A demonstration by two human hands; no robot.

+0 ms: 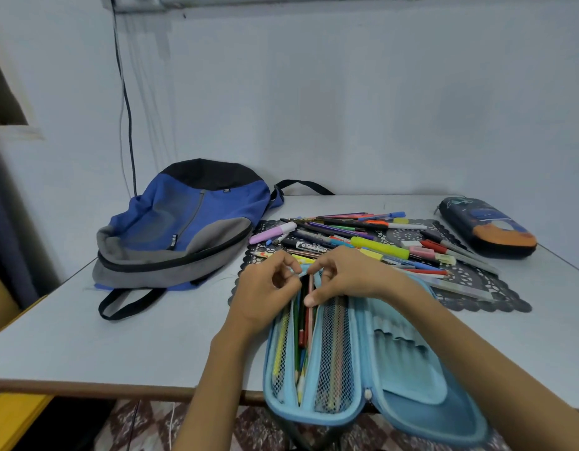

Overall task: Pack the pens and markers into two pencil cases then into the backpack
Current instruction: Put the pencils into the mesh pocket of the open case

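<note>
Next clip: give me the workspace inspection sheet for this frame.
Surface: pale table, dark lace mat on it.
Job's things: blue case open, overhanging near edge, part filled; dark case shut, far right; backpack lying left; loose pens piled on mat.
Clutter: nothing seen.
Hands: left hand pinches blue case's far rim; right hand pinches a pencil inside.
Cables: black cable down wall behind backpack.
Surroundings: pale wall, pipe overhead, patterned floor.

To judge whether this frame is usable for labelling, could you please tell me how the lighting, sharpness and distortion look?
Head view: soft, even, bluish light, faint shadows under the backpack, no glare; wide-angle stretching toward the corners, noticeable on the light blue pencil case; the pile of pens looks slightly smeared.
</note>
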